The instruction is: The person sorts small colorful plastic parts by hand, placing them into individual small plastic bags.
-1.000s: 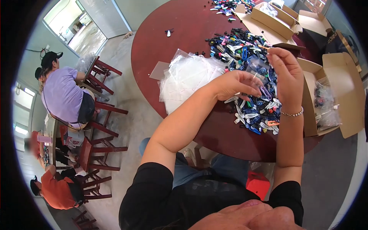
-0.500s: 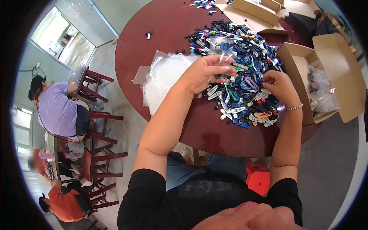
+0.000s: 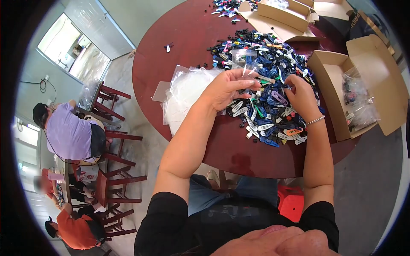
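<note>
A large heap of snap hair clips (image 3: pixel 265 112) in blue, white, black and other colours lies in front of me. My left hand (image 3: pixel 232 87) is over the heap's left side, its fingers curled on a small clear plastic bag (image 3: pixel 244 57) that stands up beyond the fingertips. Over the right part of the heap, my right hand (image 3: pixel 300 91) has its thumb and fingers bent together; whatever is between them is hidden. A purple clip (image 3: pixel 279 97) lies between the hands. Left of my left hand is a stack of flat clear bags (image 3: pixel 183 91).
An open cardboard box (image 3: pixel 331 91) holding filled clear bags (image 3: pixel 358 100) stands to the right. More cardboard boxes (image 3: pixel 284 15) sit at the back of the round table (image 3: pixel 171 38). People on the left sit beside wooden stools (image 3: pixel 104 185).
My right hand has moved left and slightly up over the heap, closer to my left hand. My left hand keeps the bag in nearly the same place. The view has shifted slightly.
</note>
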The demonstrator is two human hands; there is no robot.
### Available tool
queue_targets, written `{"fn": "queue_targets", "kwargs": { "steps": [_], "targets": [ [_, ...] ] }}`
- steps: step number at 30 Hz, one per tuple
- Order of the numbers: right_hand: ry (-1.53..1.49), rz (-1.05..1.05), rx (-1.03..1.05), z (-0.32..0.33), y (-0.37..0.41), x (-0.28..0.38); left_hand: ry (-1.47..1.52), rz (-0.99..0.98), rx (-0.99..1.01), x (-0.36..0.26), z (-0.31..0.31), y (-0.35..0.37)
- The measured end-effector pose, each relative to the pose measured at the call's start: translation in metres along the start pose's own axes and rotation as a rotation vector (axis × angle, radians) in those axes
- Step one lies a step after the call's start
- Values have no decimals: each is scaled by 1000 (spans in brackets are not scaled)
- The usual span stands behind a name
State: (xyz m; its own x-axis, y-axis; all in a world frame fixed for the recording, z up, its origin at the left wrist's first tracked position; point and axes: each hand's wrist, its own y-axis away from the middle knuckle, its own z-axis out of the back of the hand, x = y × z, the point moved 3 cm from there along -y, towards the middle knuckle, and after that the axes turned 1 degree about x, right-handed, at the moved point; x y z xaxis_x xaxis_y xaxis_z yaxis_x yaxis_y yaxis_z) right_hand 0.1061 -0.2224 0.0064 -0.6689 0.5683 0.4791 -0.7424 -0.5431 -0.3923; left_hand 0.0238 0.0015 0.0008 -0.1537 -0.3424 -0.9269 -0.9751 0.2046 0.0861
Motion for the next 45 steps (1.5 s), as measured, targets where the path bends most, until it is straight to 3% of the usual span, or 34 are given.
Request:
{"fn": "queue_targets", "kwargs": {
  "steps": [5,11,19,22,25,31,38,45],
  "targets": [
    [-95,-28,36,5,0,-15,-11,0,7,-2,-4,1],
    [-483,-327,-26,5,-6,-52,-7,-8,15,-1,-3,0],
    [-188,-74,-133,-10,-5,-30,-12,-18,22,-1,-4,1],
    [-371,-236,-56,-12,-7,-41,-18,-14,12,-1,-4,1],
    [-370,-259,-133,-14,-8,-50,-30,-11,16,1,-3,0],
    [-161,-207,-296,-1,-8,-39,-45,-11,9,0,-4,0],
    [-95,-211,-267,-14,-13,-45,-67,-5,12,3,-6,-1],
    [-216,-245,-298,-16,-19,-53,-87,10,14,5,-4,-2]
  ]
}}
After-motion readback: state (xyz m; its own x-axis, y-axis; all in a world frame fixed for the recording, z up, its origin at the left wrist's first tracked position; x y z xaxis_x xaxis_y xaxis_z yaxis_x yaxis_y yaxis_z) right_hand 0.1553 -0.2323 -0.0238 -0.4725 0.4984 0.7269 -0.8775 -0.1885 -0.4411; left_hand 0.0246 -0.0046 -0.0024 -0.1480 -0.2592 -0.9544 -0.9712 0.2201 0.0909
